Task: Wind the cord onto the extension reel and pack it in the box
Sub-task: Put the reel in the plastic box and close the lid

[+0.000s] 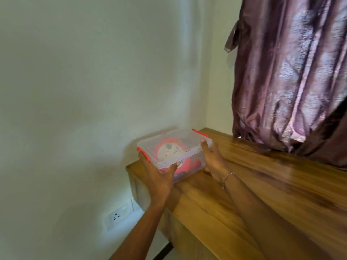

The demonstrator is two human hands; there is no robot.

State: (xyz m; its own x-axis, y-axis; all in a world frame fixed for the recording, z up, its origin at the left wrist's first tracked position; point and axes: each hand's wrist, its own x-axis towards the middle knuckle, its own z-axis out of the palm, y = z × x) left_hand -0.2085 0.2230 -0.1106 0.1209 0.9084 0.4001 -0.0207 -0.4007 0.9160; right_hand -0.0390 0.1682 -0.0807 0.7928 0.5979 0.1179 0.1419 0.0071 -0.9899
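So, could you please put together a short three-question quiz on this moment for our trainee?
1. True or false: the lid is on the clear box.
2. Where does the box stand? A) the floor B) the wooden table C) a chair
3. Which wrist wears a bracelet?

Key:
1. True; the red reel shows through it.
2. B, at the wall end.
3. The right; the left hand and right hand grip opposite sides of the box.

wooden table | purple curtain | wall socket | white wall

Clear box, red reel
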